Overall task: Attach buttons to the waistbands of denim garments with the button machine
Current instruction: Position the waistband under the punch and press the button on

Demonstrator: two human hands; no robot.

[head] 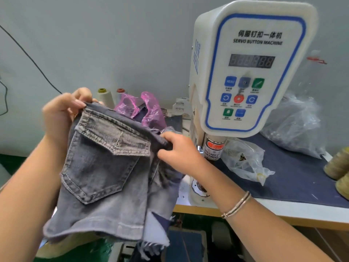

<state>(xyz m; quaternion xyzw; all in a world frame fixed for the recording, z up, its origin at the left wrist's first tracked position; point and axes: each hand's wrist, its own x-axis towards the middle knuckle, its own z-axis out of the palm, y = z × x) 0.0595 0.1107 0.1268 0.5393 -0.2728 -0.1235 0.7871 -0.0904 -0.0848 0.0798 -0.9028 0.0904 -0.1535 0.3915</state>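
Left hand: our left hand (64, 114) has fingers and thumb curled over the top edge of the grey denim shorts (105, 178), pinching the waistband at its upper left corner.
Right hand: our right hand (179, 150) grips the same waistband further right, fingers folded round the edge; a bracelet (237, 205) sits on that wrist.
Garment position: we hold the shorts in the air, left of the button machine (245, 69), pocket flap (117, 137) facing us, hem hanging below the table (283, 208) edge. No part of the garment lies under the press head.
Button site: we cannot tell from this view where on the waistband the button is to go.
Risk, fingers: our right hand is the one near the ram (214, 148). Judged hazard: a fingertip under the head if the press is triggered while we feed the band in.
Risk, placement: the band is slack between our hands; a fold or skew at the die could set the button off-line or through doubled cloth.
Risk, snagging: a clear plastic bag (245, 161) lies just beside the press and could be drawn in.
Legible writing: panel reads "SERVO BUTTON MACHINE" under Chinese characters; the ram label reads in part "CARE OF", "FINGE". Button captions too small to read.
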